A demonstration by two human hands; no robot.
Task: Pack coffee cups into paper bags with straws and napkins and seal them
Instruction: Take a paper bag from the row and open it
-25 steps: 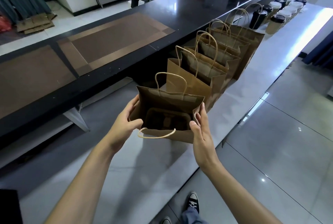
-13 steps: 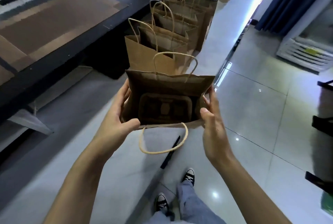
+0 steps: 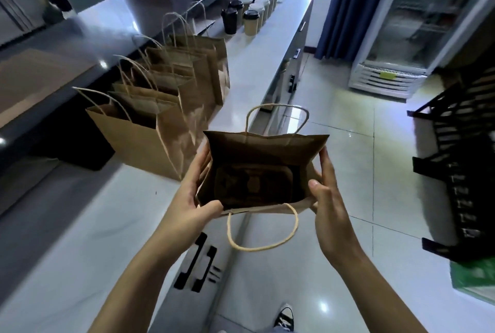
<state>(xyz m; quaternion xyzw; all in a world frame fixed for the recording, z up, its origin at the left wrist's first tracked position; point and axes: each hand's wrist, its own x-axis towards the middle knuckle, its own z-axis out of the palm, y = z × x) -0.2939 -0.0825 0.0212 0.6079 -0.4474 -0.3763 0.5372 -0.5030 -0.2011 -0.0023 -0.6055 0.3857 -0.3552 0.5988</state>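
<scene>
Outstretched, left hand [image 3: 191,198] and right hand [image 3: 328,198] flank open paper bag [image 3: 265,150], each grip clamped on its rim

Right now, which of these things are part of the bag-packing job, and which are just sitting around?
Part of the job:
- open paper bag, held by the left hand and right hand
- cup holder inside it
- row of paper bags on the counter
- lidded coffee cups

Just there:
- glass-door fridge
- blue curtain
- black rack
</scene>
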